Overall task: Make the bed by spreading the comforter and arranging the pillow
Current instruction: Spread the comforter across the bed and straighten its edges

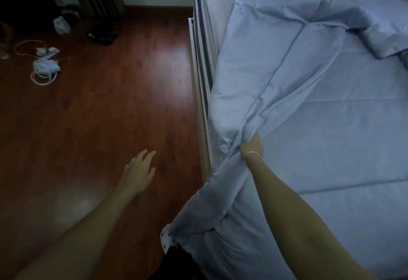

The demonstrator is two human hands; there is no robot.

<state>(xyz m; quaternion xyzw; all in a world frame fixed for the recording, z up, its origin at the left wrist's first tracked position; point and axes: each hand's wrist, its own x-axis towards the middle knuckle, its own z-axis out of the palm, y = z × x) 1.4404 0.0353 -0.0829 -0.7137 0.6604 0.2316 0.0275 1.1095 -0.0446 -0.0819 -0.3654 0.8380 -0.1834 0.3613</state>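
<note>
My right hand (252, 146) bunches the comforter (276, 63), its length running up the bed (344, 138); left hand (138, 169) spread over the floor (114, 107).

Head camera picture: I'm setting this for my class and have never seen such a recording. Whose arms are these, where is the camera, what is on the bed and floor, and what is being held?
There is no machine here. The one picture comes from a wide-angle camera worn on a person's head, looking forward and down, so the two bare arms are that person's own.

The right hand is closed on a bunched fold of the pale blue comforter, which lies rumpled along the bed's left side, partly hanging over the edge. To its right the sheet is bare. The bed frame runs beside it.

The left hand is open, fingers spread, holding nothing, above the wooden floor. Far off on the floor lie coiled white cables and some dark items, too dim to name. No pillow is clearly visible.
</note>
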